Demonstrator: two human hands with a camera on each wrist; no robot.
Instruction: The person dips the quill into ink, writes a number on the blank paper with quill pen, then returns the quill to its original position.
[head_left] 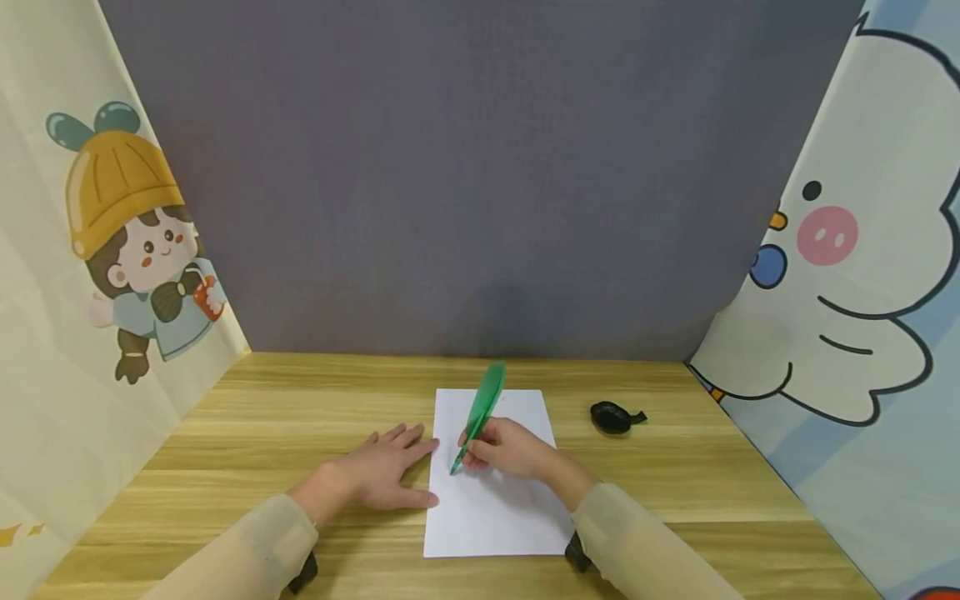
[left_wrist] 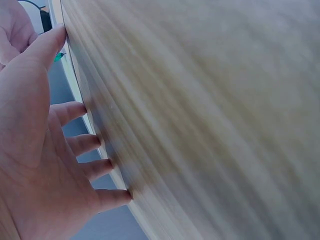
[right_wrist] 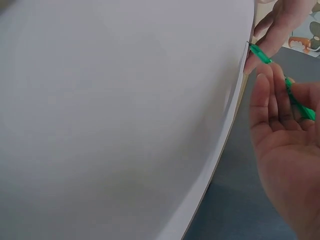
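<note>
A white sheet of paper [head_left: 495, 525] lies on the wooden table. My right hand [head_left: 510, 450] pinches a green feather-shaped pen [head_left: 486, 396] over the sheet's left half, its tip pointing down at the paper and its plume rising up and away. In the right wrist view, thumb and fingers close round the pen [right_wrist: 261, 53], its tip at the paper. My left hand [head_left: 386, 471] rests on the table with fingers spread. Its thumb and index fingertip reach the sheet's left edge. The left wrist view shows this hand [left_wrist: 45, 145] with several fingertips on the surface.
On the table [head_left: 720, 467], right of the paper, lies a small black rounded thing [head_left: 612, 417] with a narrow flared tail. A dark grey panel [head_left: 480, 183] stands behind the table. Cartoon-printed sheets [head_left: 862, 333] flank both sides.
</note>
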